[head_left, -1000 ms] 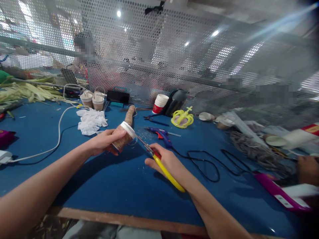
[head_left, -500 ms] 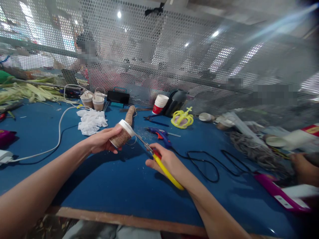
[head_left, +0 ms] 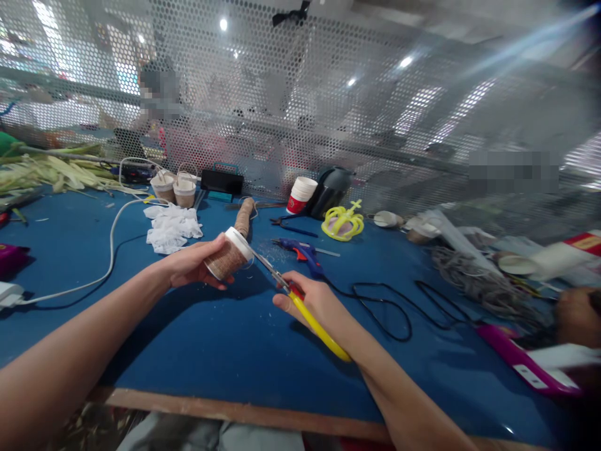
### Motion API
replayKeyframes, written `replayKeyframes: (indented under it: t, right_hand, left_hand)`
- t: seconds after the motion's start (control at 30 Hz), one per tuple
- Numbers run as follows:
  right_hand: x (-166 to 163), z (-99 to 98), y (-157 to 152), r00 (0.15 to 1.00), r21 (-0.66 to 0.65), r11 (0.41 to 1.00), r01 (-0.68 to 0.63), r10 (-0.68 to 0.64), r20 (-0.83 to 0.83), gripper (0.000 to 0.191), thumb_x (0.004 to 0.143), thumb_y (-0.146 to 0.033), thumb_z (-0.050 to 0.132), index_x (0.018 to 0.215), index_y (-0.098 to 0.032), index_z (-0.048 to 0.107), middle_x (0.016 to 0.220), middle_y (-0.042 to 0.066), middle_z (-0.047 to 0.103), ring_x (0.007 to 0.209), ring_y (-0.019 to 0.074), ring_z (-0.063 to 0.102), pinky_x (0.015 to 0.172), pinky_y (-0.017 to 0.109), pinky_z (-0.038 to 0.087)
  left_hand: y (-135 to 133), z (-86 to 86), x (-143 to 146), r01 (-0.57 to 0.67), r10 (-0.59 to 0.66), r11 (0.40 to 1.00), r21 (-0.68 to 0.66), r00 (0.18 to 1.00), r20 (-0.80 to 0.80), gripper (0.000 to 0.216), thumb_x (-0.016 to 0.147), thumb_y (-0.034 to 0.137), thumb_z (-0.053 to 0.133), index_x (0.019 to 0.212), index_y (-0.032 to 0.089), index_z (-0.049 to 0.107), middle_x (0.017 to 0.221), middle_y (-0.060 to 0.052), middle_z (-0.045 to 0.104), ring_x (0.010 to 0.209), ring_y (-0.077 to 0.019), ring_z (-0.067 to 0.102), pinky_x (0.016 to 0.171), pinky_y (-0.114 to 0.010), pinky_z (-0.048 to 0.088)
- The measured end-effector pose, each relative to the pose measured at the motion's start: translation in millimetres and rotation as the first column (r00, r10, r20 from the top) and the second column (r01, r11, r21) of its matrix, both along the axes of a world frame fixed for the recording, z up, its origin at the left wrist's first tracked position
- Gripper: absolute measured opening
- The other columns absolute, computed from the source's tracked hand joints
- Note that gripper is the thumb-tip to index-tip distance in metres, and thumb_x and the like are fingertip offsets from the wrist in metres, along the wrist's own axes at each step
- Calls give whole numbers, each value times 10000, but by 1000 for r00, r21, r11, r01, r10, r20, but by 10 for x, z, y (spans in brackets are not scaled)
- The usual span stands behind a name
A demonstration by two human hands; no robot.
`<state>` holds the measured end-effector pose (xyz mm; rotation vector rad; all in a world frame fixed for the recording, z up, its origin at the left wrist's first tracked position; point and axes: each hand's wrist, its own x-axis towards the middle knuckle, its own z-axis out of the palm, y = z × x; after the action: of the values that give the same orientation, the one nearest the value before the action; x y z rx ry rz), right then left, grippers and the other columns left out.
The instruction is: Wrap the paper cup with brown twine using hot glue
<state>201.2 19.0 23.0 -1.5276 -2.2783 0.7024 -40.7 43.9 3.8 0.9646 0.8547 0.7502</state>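
My left hand (head_left: 191, 265) is wrapped round a paper cup covered in brown twine (head_left: 228, 253), held on its side above the blue table (head_left: 225, 351), white rim toward the right. My right hand (head_left: 313, 302) is closed on yellow-handled scissors (head_left: 300, 302). The scissor blades point up-left and their tips reach the cup's rim, where a loose thread hangs.
A blue glue gun (head_left: 304, 251) with a black cable (head_left: 399, 307) lies behind my right hand. Further back are a twine spool (head_left: 244, 217), white cloth (head_left: 171, 227), two twine-wrapped cups (head_left: 174, 188), a yellow crown (head_left: 344, 222) and a red-white cup (head_left: 300, 195). Another person's hand (head_left: 575, 316) is at the right edge.
My left hand has lifted the cup slightly and turned it a little. The scissors stay at the rim, and the other person's hand at the right has shifted.
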Motion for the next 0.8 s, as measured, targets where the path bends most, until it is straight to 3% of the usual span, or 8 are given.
replayKeyframes:
  t: [0.1,0.3,0.43,0.63,0.8]
  right_hand:
    - [1,-3,9,1000,6,1000,-8,8,19,437,699,-548,546,893,-156,540,579,-38,487,520,113,418,514,228,360]
    - [-5,-13,24,999,28,999,-39,38,21,480,657,-517,612,968,-170,496,714,2,562,610,148,500,587,253,409]
    - [-24,-15,14,1000,20,1000,-17,17,21,437,706,-530,548,939,-162,512,655,-7,538,576,139,474,571,249,390]
    - [-10,-24,1,1000,3,1000,3,-3,22,450,730,-567,499,901,-155,555,596,-21,510,531,123,423,542,246,361]
    - [-10,-17,8,1000,13,1000,-5,5,12,430,729,-549,507,886,-151,548,596,-26,492,535,116,406,541,240,353]
  left_hand:
    - [12,-20,6,-4,4,1000,-27,1000,13,489,762,556,513,995,133,587,841,-90,639,643,-162,611,562,-293,503]
    - [-53,22,88,-83,103,988,128,981,-161,451,742,498,572,1004,132,551,762,-43,594,601,-132,570,485,-238,456]
    - [-77,47,131,-94,126,984,153,969,-214,468,735,508,567,1004,126,541,764,-42,580,610,-129,558,491,-238,455]
    - [-42,15,65,-87,113,984,155,979,-168,476,725,526,578,1015,150,549,850,-72,619,678,-150,590,557,-266,494]
    - [5,0,-12,-5,6,1000,28,999,-39,521,757,592,487,1011,147,580,890,-97,641,692,-171,618,604,-307,507]
